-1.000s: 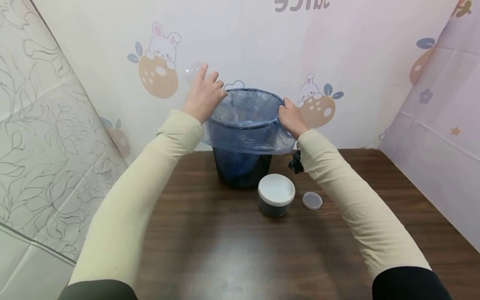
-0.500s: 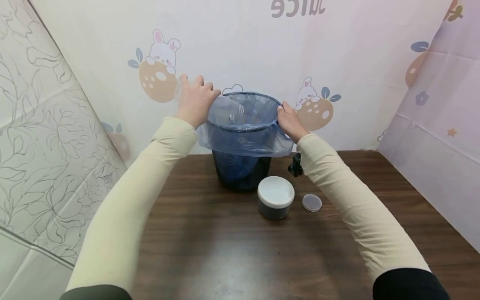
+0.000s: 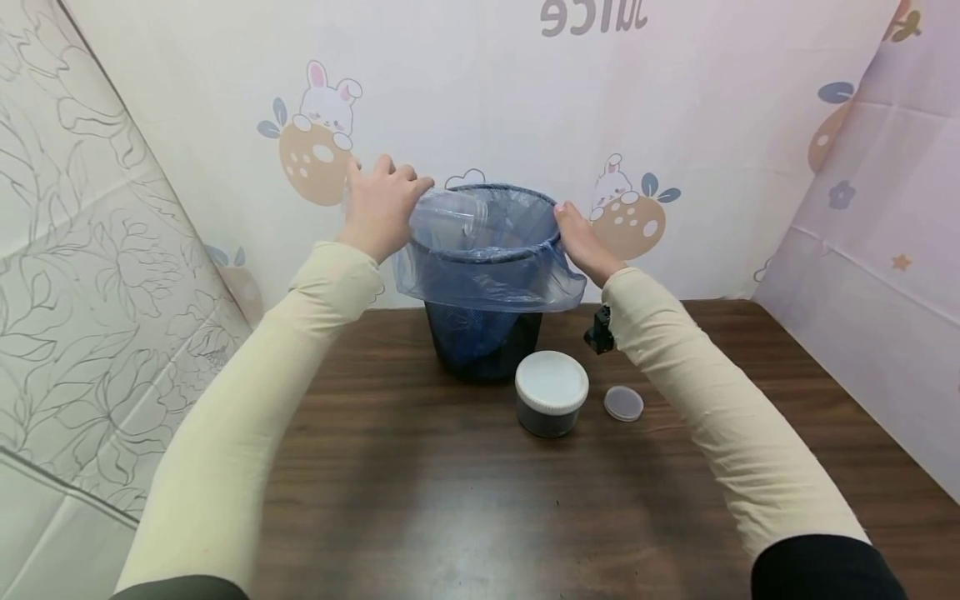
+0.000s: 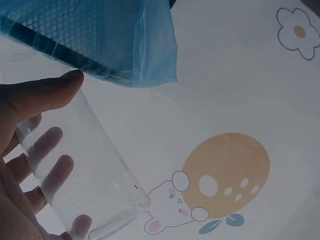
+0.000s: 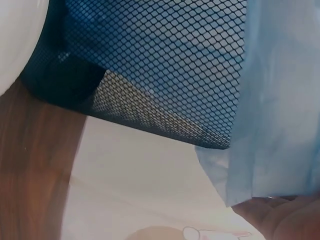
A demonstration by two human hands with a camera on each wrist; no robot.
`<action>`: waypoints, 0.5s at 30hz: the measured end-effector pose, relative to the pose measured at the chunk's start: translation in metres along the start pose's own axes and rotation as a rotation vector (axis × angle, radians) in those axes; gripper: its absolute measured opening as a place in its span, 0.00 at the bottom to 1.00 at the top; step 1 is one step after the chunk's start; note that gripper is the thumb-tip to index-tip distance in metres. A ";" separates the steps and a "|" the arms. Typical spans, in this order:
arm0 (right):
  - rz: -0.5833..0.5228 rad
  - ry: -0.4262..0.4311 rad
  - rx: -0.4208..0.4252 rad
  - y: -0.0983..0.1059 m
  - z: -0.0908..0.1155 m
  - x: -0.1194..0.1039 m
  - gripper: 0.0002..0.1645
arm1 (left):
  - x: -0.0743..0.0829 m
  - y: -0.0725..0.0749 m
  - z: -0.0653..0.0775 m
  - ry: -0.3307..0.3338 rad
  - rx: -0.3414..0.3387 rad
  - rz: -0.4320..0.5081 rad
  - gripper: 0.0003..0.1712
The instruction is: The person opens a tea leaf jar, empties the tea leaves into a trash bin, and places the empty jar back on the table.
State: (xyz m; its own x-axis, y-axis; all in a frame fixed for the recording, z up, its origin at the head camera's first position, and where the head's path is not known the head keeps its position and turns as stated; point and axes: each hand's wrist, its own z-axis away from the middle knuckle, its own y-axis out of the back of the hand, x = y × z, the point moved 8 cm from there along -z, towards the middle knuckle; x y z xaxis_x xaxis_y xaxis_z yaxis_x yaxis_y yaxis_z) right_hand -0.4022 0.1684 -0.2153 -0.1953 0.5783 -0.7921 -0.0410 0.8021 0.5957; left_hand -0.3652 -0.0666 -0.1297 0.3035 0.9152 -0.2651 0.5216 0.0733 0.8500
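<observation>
A clear plastic jar (image 3: 453,215) lies nearly level in my left hand (image 3: 381,208), its threaded mouth over the left side of the trash bin. In the left wrist view my thumb and fingers wrap round the see-through jar (image 4: 95,145). The dark mesh trash bin (image 3: 517,342) stands upright, lined with a blue plastic bag (image 3: 495,287) folded down over its rim. At the bin's right rim my right hand (image 3: 587,243) holds the bag's edge. In the right wrist view, the fingers (image 5: 285,215) are partly hidden by the bag.
A grey tub with a white lid (image 3: 552,385) stands on the brown wooden table (image 3: 465,500) before the bin. Beside it lies a small translucent round lid (image 3: 624,403). A printed cloth backdrop (image 3: 480,100) rises behind the bin.
My left hand has moved left and slightly down. The jar has gone from steeply tipped, mouth down, to nearly level. My right hand stays at the rim, its fingers a little straighter.
</observation>
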 end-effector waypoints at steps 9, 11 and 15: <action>0.000 0.200 0.126 0.015 0.012 -0.034 0.39 | -0.003 0.009 0.010 0.027 0.026 0.077 0.38; -0.033 0.282 0.136 0.015 0.015 -0.047 0.38 | 0.000 0.012 0.012 0.023 0.035 0.098 0.37; -0.123 0.373 0.044 0.005 0.020 -0.069 0.37 | 0.008 0.018 0.016 0.009 0.061 0.130 0.37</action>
State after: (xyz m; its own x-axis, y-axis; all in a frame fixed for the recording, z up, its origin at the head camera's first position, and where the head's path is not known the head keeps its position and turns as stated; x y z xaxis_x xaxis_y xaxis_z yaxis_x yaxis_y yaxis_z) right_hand -0.3693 0.1353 -0.1604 -0.5347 0.3900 -0.7497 -0.0458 0.8725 0.4865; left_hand -0.3409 -0.0647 -0.1239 0.3643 0.9191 -0.1505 0.5264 -0.0699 0.8473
